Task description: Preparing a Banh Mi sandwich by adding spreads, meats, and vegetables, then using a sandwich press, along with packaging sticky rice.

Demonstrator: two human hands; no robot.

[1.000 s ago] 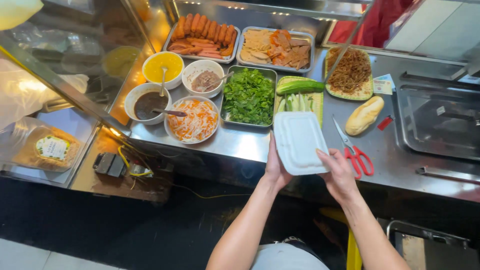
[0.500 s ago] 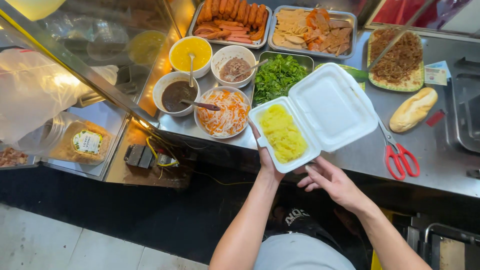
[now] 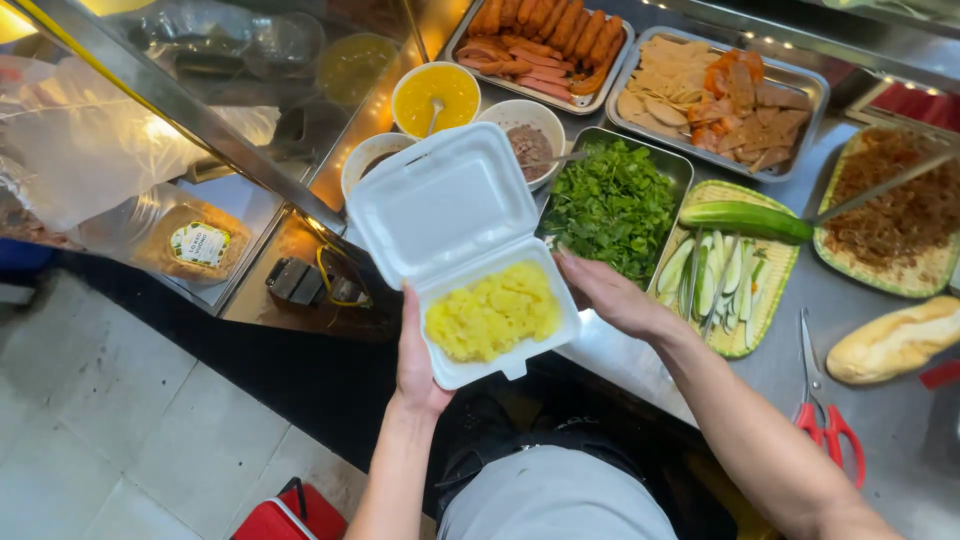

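From where I watch, the work looks only part done: the white foam box (image 3: 470, 255) is open, its lid tipped back over the bowls, and its lower tray holds one heap of yellow sticky rice (image 3: 493, 316) and nothing else. I judge that no topping has gone in so far, since the rice shows bare and the sausages (image 3: 540, 40), the sliced meats (image 3: 715, 95), the greens (image 3: 612, 205), the cucumber slices (image 3: 715, 280) and the shredded brown topping (image 3: 895, 215) all sit in their own trays on the table (image 3: 880, 420). The box is held out in front of me at the near edge of the table, above the dark gap below. My left hand (image 3: 418, 358) grips it from underneath at the near left corner, thumb up along the tray wall. My right hand (image 3: 610, 295) is loose and flat, fingers spread, touching or just beside the right edge of the tray; I cannot tell whether it truly bears on it. A bread roll (image 3: 895, 340) and red scissors (image 3: 825, 410) lie well to the right, untouched.
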